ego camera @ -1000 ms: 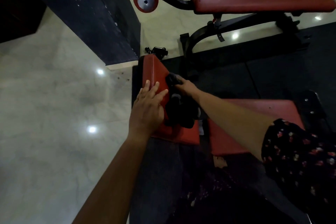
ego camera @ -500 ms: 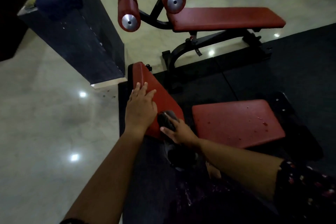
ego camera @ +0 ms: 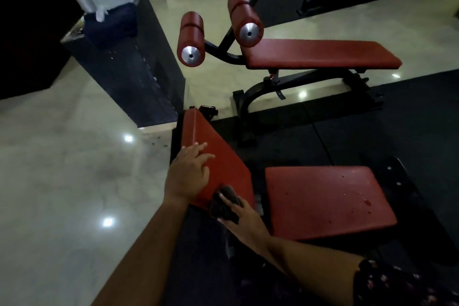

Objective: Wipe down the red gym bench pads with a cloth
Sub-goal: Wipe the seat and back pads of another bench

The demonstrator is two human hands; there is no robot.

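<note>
A tilted red back pad (ego camera: pixel 216 156) stands in front of me, with the flat red seat pad (ego camera: pixel 323 201) to its right, speckled with small spots. My left hand (ego camera: pixel 188 174) rests flat on the back pad's left side, fingers straight. At the pad's lower near corner my right hand (ego camera: pixel 242 218) grips a dark cloth (ego camera: pixel 224 202) and presses it against the red surface. The cloth is bunched and partly hidden by my fingers.
A second red bench (ego camera: pixel 320 53) with two red roller pads (ego camera: pixel 191 37) stands beyond on the pale floor. A dark pillar (ego camera: pixel 129 67) rises at the left. Black rubber matting (ego camera: pixel 385 131) lies under the benches. More dark gym frames stand at the far right.
My right hand has drawn the cloth down the back pad from its upper part to the lower near corner. My view has lifted, so the far bench shows in full.
</note>
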